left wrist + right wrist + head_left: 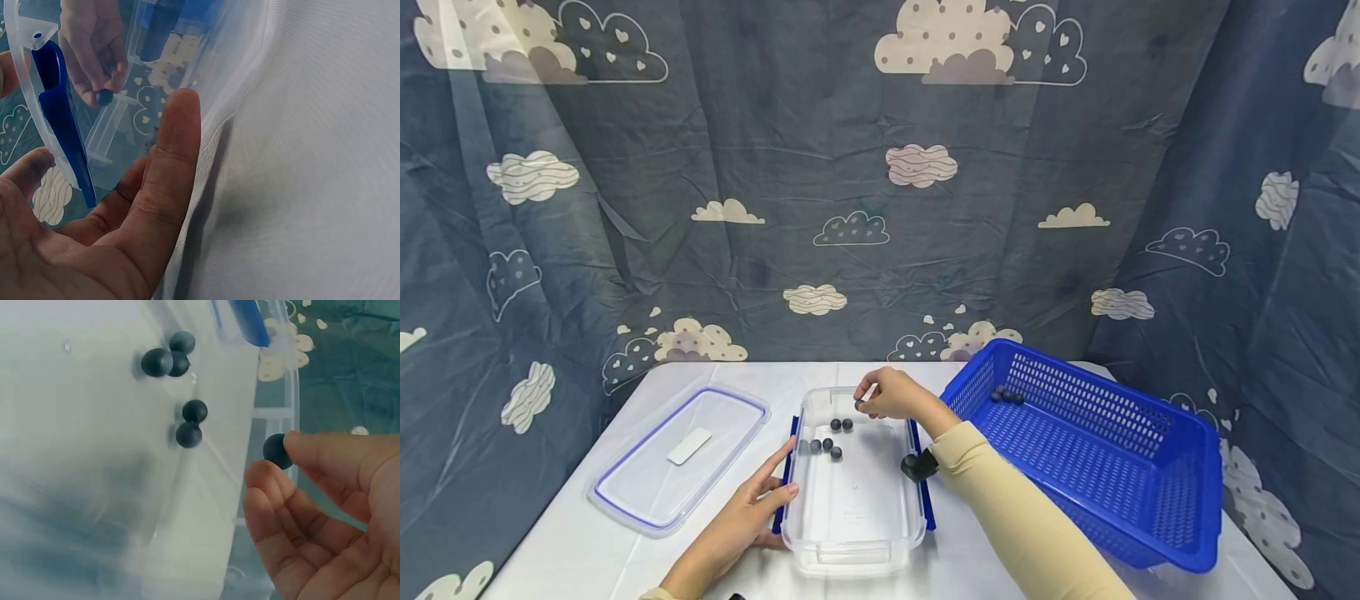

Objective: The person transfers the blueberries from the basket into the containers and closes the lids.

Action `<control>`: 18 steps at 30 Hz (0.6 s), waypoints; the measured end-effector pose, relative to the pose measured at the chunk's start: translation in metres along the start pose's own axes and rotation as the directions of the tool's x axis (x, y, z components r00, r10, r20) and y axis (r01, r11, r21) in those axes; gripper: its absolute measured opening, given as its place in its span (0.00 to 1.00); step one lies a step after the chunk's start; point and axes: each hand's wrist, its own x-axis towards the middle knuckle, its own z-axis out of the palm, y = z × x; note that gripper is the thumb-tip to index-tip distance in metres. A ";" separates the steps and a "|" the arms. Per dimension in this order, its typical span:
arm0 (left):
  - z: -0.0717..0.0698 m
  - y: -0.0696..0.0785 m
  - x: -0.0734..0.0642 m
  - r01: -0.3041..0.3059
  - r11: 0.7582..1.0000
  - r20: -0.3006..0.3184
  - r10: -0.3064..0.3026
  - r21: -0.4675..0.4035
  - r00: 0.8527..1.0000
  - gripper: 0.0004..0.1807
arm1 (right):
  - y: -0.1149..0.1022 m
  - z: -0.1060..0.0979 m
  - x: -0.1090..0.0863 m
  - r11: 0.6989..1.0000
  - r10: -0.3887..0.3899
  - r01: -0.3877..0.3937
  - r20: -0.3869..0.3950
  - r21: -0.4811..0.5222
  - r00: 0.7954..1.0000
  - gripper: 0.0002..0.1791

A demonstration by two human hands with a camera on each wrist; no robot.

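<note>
My right hand (pixel 891 394) pinches a small dark ball (pixel 279 451) between thumb and fingertips, over the far right part of a clear plastic container (pixel 857 546). Several like balls (pixel 837 453) lie on the container's floor, toward its far left; in the right wrist view two of these balls (pixel 189 434) sit side by side. My left hand (pixel 737 517) rests against the container's left side, fingers spread along the wall by a blue side clip (pixel 62 119).
A blue perforated basket (pixel 1120 508) stands to the right, with several dark balls (pixel 1007 397) in its far left corner. On the left lies a clear lid (pixel 647 475) with a blue seal and a white label. Cloud-patterned cloth (pixel 820 125) hangs behind the white-covered table (pixel 587 567).
</note>
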 end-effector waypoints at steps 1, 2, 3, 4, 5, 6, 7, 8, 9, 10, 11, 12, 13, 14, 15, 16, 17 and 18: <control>0.000 0.000 0.000 0.000 1.000 0.000 0.000 0.001 1.000 0.41 | -0.001 0.002 0.001 1.000 0.003 -0.003 0.007 0.000 1.000 0.04; 0.000 0.000 0.000 0.000 1.000 -0.001 0.000 0.002 1.000 0.41 | -0.002 0.004 0.001 1.000 0.009 -0.009 0.013 0.002 1.000 0.03; 0.000 0.000 0.000 0.000 1.000 0.000 0.000 0.000 1.000 0.41 | -0.003 0.006 0.002 1.000 0.009 -0.009 0.018 -0.004 1.000 0.03; 0.000 0.000 0.000 -0.001 1.000 0.001 0.001 -0.001 1.000 0.41 | -0.004 0.008 0.002 1.000 0.011 -0.011 0.024 -0.006 1.000 0.03; 0.000 0.000 0.000 -0.001 1.000 0.002 0.001 -0.003 1.000 0.41 | -0.006 0.010 0.002 1.000 0.014 -0.014 0.029 -0.013 0.999 0.03; 0.000 0.000 0.000 -0.002 1.000 0.002 0.002 -0.004 1.000 0.41 | -0.007 0.012 0.002 1.000 0.018 -0.017 0.034 -0.019 0.999 0.03; 0.000 0.000 0.000 -0.001 1.000 0.002 0.001 -0.004 1.000 0.41 | -0.008 0.013 0.002 0.999 0.023 -0.022 0.036 -0.029 0.999 0.03; 0.000 0.000 0.000 -0.001 1.000 0.002 0.001 -0.005 1.000 0.41 | -0.009 0.015 0.002 0.999 0.029 -0.028 0.040 -0.040 0.999 0.03; 0.000 0.000 0.000 0.000 1.000 0.002 0.000 -0.004 1.000 0.41 | -0.010 0.017 0.002 0.998 0.039 -0.036 0.044 -0.050 0.998 0.03; 0.000 0.000 0.000 0.001 1.000 0.000 -0.001 -0.003 1.000 0.41 | -0.011 0.019 0.002 0.997 0.049 -0.046 0.050 -0.058 0.998 0.03; 0.000 0.000 -0.001 0.003 1.000 0.001 -0.003 -0.002 1.000 0.41 | -0.012 0.020 0.002 0.996 0.058 -0.055 0.058 -0.064 0.997 0.03; 0.000 0.000 -0.001 0.003 1.000 0.001 -0.003 -0.001 1.000 0.41 | -0.013 0.021 0.002 0.995 0.066 -0.061 0.065 -0.077 0.996 0.03; 0.000 0.000 0.000 0.004 1.000 0.002 -0.004 -0.001 1.000 0.41 | -0.014 0.023 0.002 0.994 0.073 -0.067 0.071 -0.085 0.995 0.03; 0.000 0.000 0.000 0.002 1.000 0.004 -0.002 0.000 1.000 0.41 | -0.015 0.024 0.002 0.994 0.081 -0.074 0.080 -0.085 0.993 0.03; -0.001 0.000 0.000 0.001 1.000 0.005 -0.001 0.001 1.000 0.41 | -0.015 0.025 0.002 0.993 0.086 -0.078 0.089 -0.089 0.992 0.03; -0.001 0.000 0.000 -0.001 1.000 0.008 0.001 -0.001 1.000 0.41 | -0.016 0.027 0.003 0.993 0.089 -0.080 0.097 -0.092 0.991 0.03; -0.001 0.000 0.000 -0.003 1.000 0.011 0.003 -0.002 1.000 0.41 | -0.016 0.027 0.003 0.993 0.089 -0.080 0.103 -0.092 0.991 0.04; -0.001 0.000 0.000 -0.005 1.000 0.014 0.005 -0.004 1.000 0.41 | -0.016 0.028 0.003 0.992 0.089 -0.078 0.108 -0.097 0.990 0.05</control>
